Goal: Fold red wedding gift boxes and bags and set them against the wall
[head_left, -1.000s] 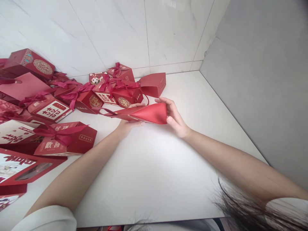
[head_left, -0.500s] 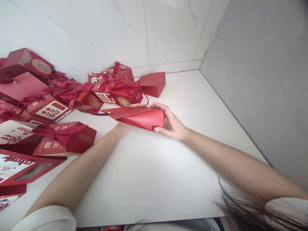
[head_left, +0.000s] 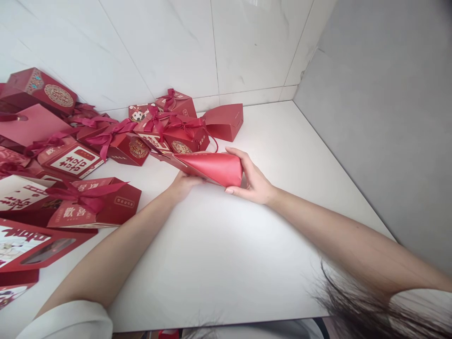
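Observation:
Between my hands, above the white table, lies a red paper gift bag point(head_left: 215, 167) on its side, its rounded end facing right and its flat, narrow end pointing left. My right hand point(head_left: 252, 181) wraps that right end, thumb below and fingers over the far edge. From underneath, my left hand point(head_left: 185, 184) grips the bag near its middle; the bag hides most of those fingers. Just beyond the bag stands a red box with a round gold emblem and ribbon bow point(head_left: 187, 136).
Red gift boxes with ribbons crowd the left side, among them one with a white label point(head_left: 77, 162) and a bowed box point(head_left: 95, 202) near my left forearm. A plain red box point(head_left: 224, 121) sits by the tiled wall point(head_left: 247, 47). A grey panel point(head_left: 381, 117) borders the right.
The bag has turned slightly in my hands, and its left end has tipped up and away. The ribbon handle at that end has gone out of sight. My right hand has barely moved.

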The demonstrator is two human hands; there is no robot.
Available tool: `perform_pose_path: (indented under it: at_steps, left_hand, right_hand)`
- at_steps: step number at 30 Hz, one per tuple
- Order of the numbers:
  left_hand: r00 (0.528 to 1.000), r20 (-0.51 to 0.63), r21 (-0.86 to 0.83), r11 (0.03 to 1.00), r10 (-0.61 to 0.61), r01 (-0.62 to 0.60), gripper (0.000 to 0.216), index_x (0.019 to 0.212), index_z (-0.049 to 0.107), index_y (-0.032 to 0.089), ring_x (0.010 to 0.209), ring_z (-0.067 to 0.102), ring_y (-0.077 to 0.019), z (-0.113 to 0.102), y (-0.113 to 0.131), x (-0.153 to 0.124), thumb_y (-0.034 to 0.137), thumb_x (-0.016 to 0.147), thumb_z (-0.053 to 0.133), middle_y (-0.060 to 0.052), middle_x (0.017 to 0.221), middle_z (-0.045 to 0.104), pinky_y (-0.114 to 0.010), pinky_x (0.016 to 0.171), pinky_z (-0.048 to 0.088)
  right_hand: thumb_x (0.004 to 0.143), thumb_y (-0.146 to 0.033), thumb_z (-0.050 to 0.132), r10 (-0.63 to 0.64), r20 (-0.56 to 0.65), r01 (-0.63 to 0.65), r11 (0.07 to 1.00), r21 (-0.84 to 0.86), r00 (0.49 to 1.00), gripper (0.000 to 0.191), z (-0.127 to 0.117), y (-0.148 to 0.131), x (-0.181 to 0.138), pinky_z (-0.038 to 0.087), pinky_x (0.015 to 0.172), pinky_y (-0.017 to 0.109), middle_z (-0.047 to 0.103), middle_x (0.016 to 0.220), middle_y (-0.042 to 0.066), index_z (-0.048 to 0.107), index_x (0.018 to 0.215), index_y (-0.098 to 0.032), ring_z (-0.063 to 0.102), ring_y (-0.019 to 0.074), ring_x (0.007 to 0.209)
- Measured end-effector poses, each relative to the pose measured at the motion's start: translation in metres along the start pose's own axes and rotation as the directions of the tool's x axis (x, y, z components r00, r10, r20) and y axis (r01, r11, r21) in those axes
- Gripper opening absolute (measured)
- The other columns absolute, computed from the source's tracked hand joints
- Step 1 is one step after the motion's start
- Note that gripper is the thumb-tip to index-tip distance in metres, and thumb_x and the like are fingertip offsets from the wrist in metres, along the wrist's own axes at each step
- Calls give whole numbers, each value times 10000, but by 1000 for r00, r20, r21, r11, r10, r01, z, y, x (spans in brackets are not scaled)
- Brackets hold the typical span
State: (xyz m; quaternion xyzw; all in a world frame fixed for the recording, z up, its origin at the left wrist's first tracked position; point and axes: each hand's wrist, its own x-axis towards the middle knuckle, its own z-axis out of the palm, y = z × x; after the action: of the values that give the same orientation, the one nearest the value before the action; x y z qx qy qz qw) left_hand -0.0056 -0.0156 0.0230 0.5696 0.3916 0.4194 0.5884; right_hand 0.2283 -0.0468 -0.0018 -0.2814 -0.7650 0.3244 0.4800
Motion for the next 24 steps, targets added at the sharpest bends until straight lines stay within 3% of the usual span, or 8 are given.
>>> perform_pose_path:
  at_steps: [5,9,14,24]
  left_hand:
    - [990,-117,1,997,-78,79,363,838,738,193,1021,676,-323,1,-4,0,111,489,790,-28,853,739,-443,915,538]
    - [986,-148,-8,997,-77,76,422,870,751,201,957,683,-309,1,-7,1,95,462,779,-28,884,757,-423,833,551]
    - [984,-145,-7,995,-99,99,325,781,750,184,847,688,-286,0,-10,2,111,466,778,-28,794,746,-418,798,553]
    - [990,-111,12,996,-84,86,261,743,719,177,727,668,-236,-4,-17,3,121,492,760,-5,724,709,-383,733,539]
  right_hand:
    - [827,-606,741,0,-6,0,1000,-4,1000,965,0,-1,1,417,1153,546,407,1548,171,221,1577,-296,453,353,1419]
    - [831,-652,708,10,-20,-11,1000,-23,1000,964,-1,-3,2,381,1184,560,398,1550,165,219,1581,-295,432,356,1431]
    - [825,-671,701,33,-31,-34,999,-29,999,963,-1,-3,2,388,1175,563,381,1562,180,237,1575,-283,426,361,1434]
    - [848,-649,688,89,-3,-89,990,106,996,871,-2,-8,6,466,1105,511,408,1547,177,281,1512,-259,504,327,1354]
